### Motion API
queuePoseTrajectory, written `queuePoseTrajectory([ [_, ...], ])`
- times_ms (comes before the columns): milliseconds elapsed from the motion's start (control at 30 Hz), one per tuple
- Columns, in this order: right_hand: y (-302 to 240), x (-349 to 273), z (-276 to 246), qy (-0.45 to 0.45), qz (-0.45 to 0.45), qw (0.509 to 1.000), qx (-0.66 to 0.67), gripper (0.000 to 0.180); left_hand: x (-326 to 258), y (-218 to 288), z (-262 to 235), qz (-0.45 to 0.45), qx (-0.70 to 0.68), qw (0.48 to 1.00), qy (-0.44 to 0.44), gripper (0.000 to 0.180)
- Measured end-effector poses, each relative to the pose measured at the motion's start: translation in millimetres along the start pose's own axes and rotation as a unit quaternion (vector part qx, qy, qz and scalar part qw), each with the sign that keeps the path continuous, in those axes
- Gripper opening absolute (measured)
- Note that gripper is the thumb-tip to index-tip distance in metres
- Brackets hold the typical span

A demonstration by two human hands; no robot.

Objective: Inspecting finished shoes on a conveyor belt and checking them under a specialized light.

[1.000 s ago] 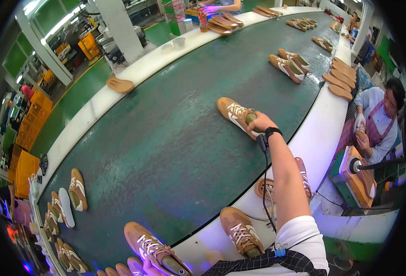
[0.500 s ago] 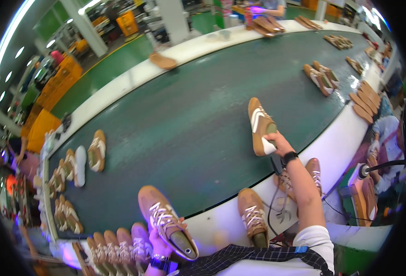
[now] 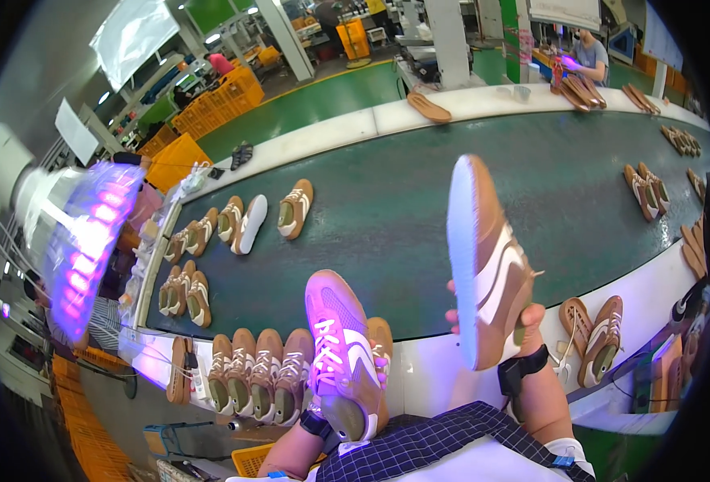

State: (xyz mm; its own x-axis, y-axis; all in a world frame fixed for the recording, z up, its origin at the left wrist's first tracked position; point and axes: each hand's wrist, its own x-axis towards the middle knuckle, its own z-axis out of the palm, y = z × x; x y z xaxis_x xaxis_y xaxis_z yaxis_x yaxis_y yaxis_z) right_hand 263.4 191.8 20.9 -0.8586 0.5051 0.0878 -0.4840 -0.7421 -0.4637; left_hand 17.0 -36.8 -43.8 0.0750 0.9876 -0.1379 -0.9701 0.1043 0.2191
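Note:
My left hand [image 3: 381,372] is closed around a tan sneaker [image 3: 345,341] with white laces and white side stripes, toe pointing away. Purple light tints it, and the shoe covers most of that hand. In my right hand [image 3: 529,325] a second tan sneaker [image 3: 495,265] is held upright above the green belt, toe up. Its pale sole [image 3: 463,265] is turned to the left. The fingers wrap around the heel, with some tips showing past the sole edge. Behind the left shoe, part of another tan sneaker [image 3: 381,333] shows on the white ledge.
Several sneakers [image 3: 268,369] stand in a row on the near ledge, left of my left hand. Others [image 3: 296,209] sit on the green belt [image 3: 379,217]. A glowing purple lamp [image 3: 90,249] hangs at the left. More shoes [image 3: 602,345] and a cable lie at the right.
The view has swung left, bringing the lamp in. My right hand has drawn its sneaker closer and turned its sole leftward. The left sneaker has come up, now lit purple.

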Motion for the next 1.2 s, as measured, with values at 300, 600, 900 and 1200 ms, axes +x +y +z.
queuePoseTrajectory([
  [300,97.6,-1.1,26.1,-0.003,0.135,0.981,-0.141,0.103,-61.4,13.4,-11.1,0.028,0.041,0.999,0.004,0.068],
  [600,148.7,10.9,75.7,-0.047,0.201,0.971,-0.121,0.103,-109.0,32.1,-29.1,0.064,0.091,0.994,0.026,0.061],
  [900,167.7,13.4,85.1,-0.036,0.013,0.949,-0.314,0.108,-108.4,64.2,-51.1,0.028,0.102,0.993,-0.046,0.068],
  [1200,195.0,4.5,46.1,0.058,0.094,0.994,0.026,0.062,-66.1,51.5,-28.6,0.145,0.113,0.983,0.004,0.070],
])
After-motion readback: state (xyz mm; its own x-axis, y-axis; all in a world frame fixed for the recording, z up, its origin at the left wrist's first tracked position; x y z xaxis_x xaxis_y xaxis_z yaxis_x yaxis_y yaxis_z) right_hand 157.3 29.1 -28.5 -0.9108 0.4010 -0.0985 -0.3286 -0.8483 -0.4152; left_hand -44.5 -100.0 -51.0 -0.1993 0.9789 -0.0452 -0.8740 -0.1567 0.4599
